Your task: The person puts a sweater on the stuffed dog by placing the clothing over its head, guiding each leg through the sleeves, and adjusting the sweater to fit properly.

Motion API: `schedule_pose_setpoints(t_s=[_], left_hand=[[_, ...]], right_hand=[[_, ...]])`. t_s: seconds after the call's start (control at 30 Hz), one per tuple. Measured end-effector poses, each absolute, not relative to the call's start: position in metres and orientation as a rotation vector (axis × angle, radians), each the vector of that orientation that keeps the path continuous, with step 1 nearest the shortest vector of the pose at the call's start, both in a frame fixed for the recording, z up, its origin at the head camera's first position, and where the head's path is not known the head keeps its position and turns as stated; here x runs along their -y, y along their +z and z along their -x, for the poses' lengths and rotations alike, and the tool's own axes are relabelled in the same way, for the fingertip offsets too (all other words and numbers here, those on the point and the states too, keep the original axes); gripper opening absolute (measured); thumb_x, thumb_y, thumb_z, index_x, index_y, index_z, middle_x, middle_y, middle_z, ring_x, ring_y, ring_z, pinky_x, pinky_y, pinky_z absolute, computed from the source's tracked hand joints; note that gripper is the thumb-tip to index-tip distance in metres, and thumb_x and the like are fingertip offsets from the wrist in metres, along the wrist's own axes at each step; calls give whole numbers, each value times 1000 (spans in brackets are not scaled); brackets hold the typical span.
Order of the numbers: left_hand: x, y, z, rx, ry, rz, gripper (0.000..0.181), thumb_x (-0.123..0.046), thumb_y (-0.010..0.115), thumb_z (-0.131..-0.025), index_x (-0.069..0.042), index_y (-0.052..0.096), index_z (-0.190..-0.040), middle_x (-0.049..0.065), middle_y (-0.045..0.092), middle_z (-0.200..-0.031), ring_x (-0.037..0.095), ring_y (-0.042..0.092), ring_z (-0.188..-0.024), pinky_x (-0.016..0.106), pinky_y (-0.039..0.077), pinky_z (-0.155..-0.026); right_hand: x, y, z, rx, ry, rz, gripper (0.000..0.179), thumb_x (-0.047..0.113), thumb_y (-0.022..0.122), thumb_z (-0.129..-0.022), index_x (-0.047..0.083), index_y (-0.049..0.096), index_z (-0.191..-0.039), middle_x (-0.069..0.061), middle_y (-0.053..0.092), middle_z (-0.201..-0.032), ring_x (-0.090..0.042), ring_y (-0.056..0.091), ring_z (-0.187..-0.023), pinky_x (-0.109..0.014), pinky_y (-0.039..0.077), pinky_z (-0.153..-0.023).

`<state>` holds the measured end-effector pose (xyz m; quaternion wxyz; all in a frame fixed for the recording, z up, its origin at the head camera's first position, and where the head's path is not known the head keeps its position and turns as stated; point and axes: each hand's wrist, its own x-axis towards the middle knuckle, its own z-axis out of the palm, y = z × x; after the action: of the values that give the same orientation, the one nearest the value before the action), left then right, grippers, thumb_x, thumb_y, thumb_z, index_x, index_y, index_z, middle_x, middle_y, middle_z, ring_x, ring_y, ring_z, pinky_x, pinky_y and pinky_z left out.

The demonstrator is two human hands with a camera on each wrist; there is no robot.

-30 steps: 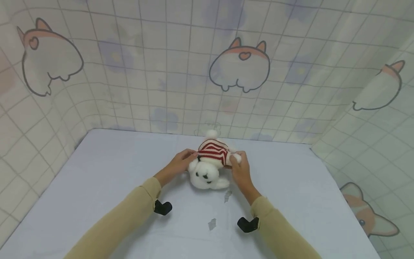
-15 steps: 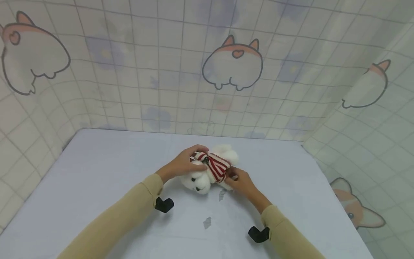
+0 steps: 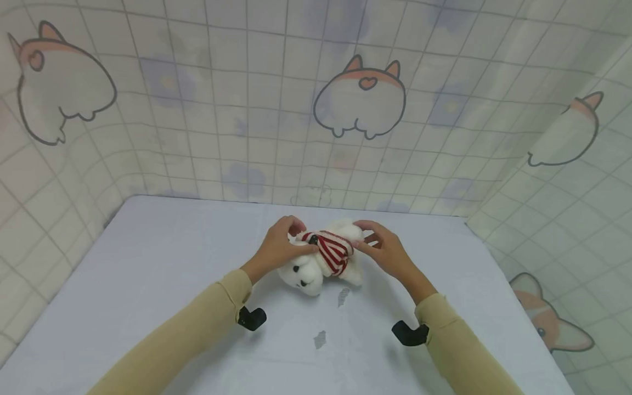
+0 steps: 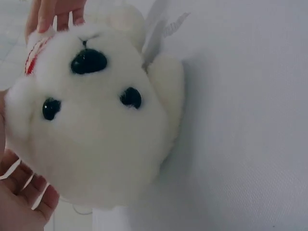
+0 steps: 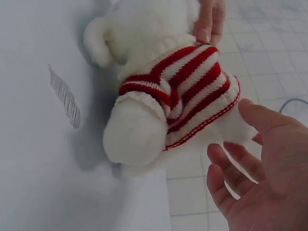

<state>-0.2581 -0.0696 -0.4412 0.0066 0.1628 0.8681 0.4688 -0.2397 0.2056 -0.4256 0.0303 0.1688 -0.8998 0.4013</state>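
A white plush toy (image 3: 302, 274) with black eyes and nose lies tilted on the table, its head toward the lower left. It wears a red-and-white striped knit sweater (image 5: 197, 86). My left hand (image 3: 278, 247) grips it at the neck, thumb across the sweater's collar and fingers behind the head. The left wrist view shows the toy's face up close, with left fingers (image 4: 33, 192) beside the head. At the toy's hind end is my right hand (image 3: 392, 252), fingers spread and bent, the thumb tip (image 5: 248, 106) right at the sweater's hem.
The white-covered table (image 3: 187, 236) bears two small grey marks, one of them a grey patch (image 3: 320, 340) in front of the toy. A tiled, dog-printed curtain (image 3: 266, 109) surrounds the back and sides. Black mounts (image 3: 410, 333) jut from both wrists.
The toy has turned from its pose a second ago, and my left hand has shifted over its neck. My right hand has left the sweater's near side for the hind end.
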Motion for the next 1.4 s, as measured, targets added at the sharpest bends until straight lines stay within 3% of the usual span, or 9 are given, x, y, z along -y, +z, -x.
schedule_pose_setpoints(t_s=[0.23, 0.43, 0.6, 0.7, 0.83, 0.93, 1.0, 1.17, 1.4], left_hand=[[66, -430, 252, -2768, 1246, -350, 39, -44, 79, -75, -15, 64, -96, 3, 65, -99, 19, 58, -89, 30, 49, -71], [63, -420, 255, -2835, 1114, -619, 11, -16, 72, -82, -12, 71, -92, 6, 70, -98, 20, 61, -90, 35, 51, -77], [72, -420, 264, -2920, 1045, -833, 15, -2, 64, -83, -11, 72, -91, 5, 71, -92, 18, 62, -84, 32, 50, -74], [80, -426, 270, -2912, 1091, -854, 16, -2, 62, -83, -14, 70, -84, 3, 69, -85, 16, 58, -80, 31, 46, -70], [82, -430, 270, -2809, 1189, -800, 15, -7, 59, -86, -15, 72, -89, 3, 72, -91, 20, 63, -93, 39, 50, -85], [80, -432, 266, -2735, 1184, -754, 20, -13, 57, -90, -14, 73, -103, 4, 72, -105, 25, 62, -110, 46, 46, -100], [78, -432, 262, -2689, 1163, -717, 27, -16, 56, -92, -12, 70, -114, 7, 70, -115, 29, 58, -120, 48, 43, -105], [76, -432, 258, -2547, 1210, -639, 37, -12, 54, -93, -13, 63, -129, 7, 64, -127, 28, 48, -133, 49, 36, -112], [75, -436, 260, -2360, 1425, -628, 36, -1, 52, -89, -18, 72, -115, 2, 64, -130, 25, 50, -132, 48, 34, -113]], right_hand=[[-206, -426, 240, 2795, 1087, -557, 39, 25, 72, -86, 13, 55, -119, -11, 63, -119, -25, 65, -95, -42, 56, -79], [-203, -427, 235, 2777, 1172, -604, 31, 21, 72, -86, 11, 58, -112, -9, 66, -110, -19, 64, -88, -38, 56, -78], [-198, -426, 229, 2766, 1176, -648, 26, 19, 73, -85, 13, 61, -108, -3, 68, -99, -13, 61, -79, -25, 53, -72], [-196, -423, 225, 2739, 1078, -724, 29, 19, 74, -84, 14, 62, -110, -1, 67, -100, -12, 59, -79, -26, 53, -70], [-195, -418, 227, 2661, 890, -864, 35, 22, 76, -83, 14, 64, -115, -3, 64, -121, -18, 58, -105, -40, 53, -88], [-197, -416, 233, 2698, 861, -957, 43, 23, 75, -82, 14, 62, -122, -5, 54, -139, -26, 48, -131, -51, 43, -104], [-198, -417, 235, 2774, 885, -990, 49, 22, 74, -82, 13, 59, -128, -6, 51, -144, -28, 44, -136, -54, 38, -108], [-197, -420, 239, 2920, 875, -910, 47, 22, 69, -87, 13, 59, -131, -6, 62, -132, -26, 58, -121, -49, 48, -100], [-184, -411, 240, 3038, 646, -798, 39, 31, 62, -94, 18, 57, -131, -8, 70, -114, -23, 65, -95, -42, 53, -81]])
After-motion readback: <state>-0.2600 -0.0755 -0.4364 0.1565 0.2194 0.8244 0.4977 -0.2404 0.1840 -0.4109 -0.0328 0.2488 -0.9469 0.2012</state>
